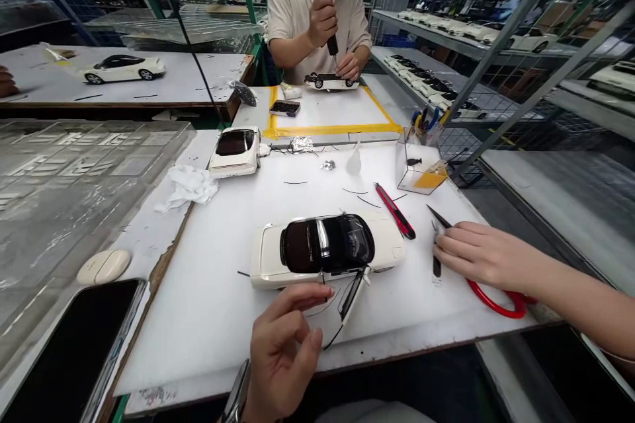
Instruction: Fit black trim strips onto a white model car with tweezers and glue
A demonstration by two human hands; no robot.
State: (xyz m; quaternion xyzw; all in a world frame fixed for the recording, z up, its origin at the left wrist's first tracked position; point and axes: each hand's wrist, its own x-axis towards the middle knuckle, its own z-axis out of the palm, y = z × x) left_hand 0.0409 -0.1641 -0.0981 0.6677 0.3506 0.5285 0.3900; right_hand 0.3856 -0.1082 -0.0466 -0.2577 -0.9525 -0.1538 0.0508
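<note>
A white model car [268, 258] with a black roof lies sideways on the white work board [223, 317], its near door [353, 292] swung open. My left hand [282, 350] is just in front of the car, its index fingertip at the sill, and its fingers pinch a thin black strip [333, 337] that curves down past the door. My right hand [479, 254] rests on the board to the right of the car, fingers closed over red-handled scissors [496, 305] whose dark tips [437, 216] stick out behind it. A small black piece [436, 268] lies at its fingertips.
A red utility knife [395, 211], a clear tool box [421, 168], a second white car [235, 151] and a white cloth [188, 186] lie further back. A phone [74, 350], an earbud case [104, 266] and a plastic tray [74, 172] are left. A person opposite [317, 6] screws an upturned car [331, 81].
</note>
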